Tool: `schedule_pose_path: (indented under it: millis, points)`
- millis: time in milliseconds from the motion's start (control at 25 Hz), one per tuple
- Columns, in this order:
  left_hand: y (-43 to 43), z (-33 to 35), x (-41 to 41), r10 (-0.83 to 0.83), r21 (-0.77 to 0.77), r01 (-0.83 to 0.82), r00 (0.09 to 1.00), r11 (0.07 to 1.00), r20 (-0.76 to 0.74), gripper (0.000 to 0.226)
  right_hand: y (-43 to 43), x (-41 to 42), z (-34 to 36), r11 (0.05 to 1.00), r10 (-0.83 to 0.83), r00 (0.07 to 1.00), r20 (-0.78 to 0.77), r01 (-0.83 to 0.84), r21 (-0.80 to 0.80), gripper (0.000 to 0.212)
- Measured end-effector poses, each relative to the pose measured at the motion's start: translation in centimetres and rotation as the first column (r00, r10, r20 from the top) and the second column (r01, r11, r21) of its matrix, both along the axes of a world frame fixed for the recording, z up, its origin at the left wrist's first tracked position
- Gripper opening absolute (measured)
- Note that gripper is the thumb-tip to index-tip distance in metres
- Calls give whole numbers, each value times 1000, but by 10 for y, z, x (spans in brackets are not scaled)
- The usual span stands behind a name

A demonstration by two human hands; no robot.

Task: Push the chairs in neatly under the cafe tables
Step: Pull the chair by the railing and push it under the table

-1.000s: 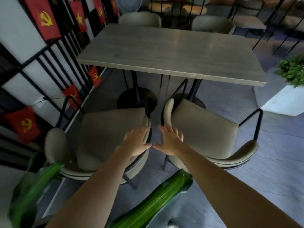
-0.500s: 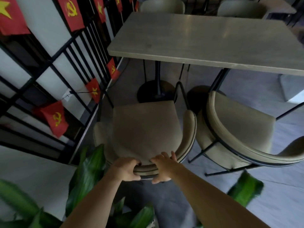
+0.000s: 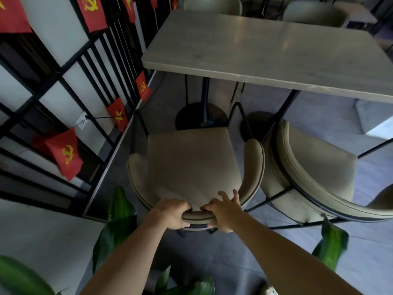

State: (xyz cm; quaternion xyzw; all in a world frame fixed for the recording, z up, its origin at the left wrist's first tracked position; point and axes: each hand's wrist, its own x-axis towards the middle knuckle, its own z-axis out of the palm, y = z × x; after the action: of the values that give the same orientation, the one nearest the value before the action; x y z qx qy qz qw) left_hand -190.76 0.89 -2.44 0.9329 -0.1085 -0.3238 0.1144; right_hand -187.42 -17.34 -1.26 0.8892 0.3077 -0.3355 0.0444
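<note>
— How far are you with the chairs?

— Not far, I think. My left hand point(image 3: 173, 213) and my right hand point(image 3: 223, 211) are both closed around the top of the curved backrest of the left chair point(image 3: 191, 167), near its middle, the two hands just beside each other. The seat of this chair is completely in front of the table point(image 3: 265, 52); only its front edge comes near the table's black round base point(image 3: 201, 118). So I judge that the push for this one is not yet made.

— And the other chairs?

— The right chair point(image 3: 319, 167) stands just beside the first one, turned at an angle and also outside the table edge. It needs to be straightened and pushed in after. On the far side two more chairs point(image 3: 212, 4) seem already close against the table, but I see only their backs.

— Is there any container to mention?

— Only a white planter point(image 3: 372, 120) on the floor at the right. What is in it I cannot see from here. Green leaves point(image 3: 117, 220) hang near my arms, but their pot is hidden.
</note>
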Motion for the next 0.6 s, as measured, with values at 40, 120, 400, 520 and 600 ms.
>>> schedule_pose_path:
  millis: [40,120,400,520,600]
  points:
    - [2,-1,6,-3,5,3,1000,1000,24,27,2,5,-1,1000,0,1000,14,0,3,54]
    - [7,-3,19,-12,18,10,996,1000,91,29,6,17,-4,1000,-7,999,41,7,11,53]
    - [23,-10,59,-59,155,9,947,988,317,41,20,64,-9,1000,-26,994,102,24,19,53]
    - [28,-9,72,-27,182,-34,947,983,321,47,27,82,-11,1000,-18,992,127,16,16,52]
    - [30,-8,82,-9,186,-52,950,981,311,48,29,93,-13,1000,-13,990,138,10,19,51]
